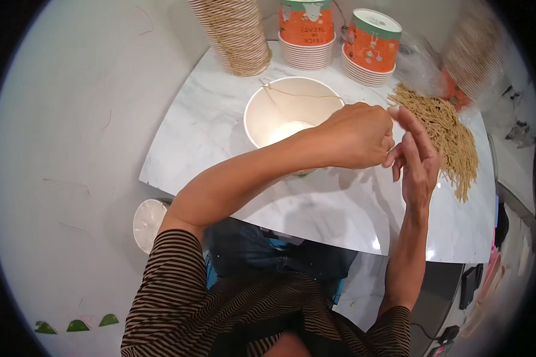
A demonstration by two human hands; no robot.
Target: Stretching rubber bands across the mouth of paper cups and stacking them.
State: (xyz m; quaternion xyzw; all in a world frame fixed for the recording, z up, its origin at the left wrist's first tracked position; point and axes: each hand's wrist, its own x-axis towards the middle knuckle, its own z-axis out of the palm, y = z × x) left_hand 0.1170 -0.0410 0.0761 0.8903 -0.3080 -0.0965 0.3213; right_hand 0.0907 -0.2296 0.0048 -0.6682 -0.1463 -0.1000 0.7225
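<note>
A white paper bucket [259,119] stands on the table in front of me, its mouth tipped up toward view. Tan cord [298,92] hangs at its far rim and runs across the opening to the right. My left arm reaches over the bucket. My left hand [360,137] is closed in a fist right of the rim, back of the hand up, hiding whatever is inside. Beside it, my right hand [420,160] has its fingers stretched and apart, the tips close to the left fist. A bundle of cut tan cords [443,137] lies just beyond my right hand.
Along the back stand a tall stack of nested buckets [235,35] and two upside-down orange-and-green bucket stacks, one left [307,27] and one right [372,44]. Another stack in clear plastic [473,53] leans at the far right. A plastic-lined bin [149,225] sits left of the marbled table [190,137].
</note>
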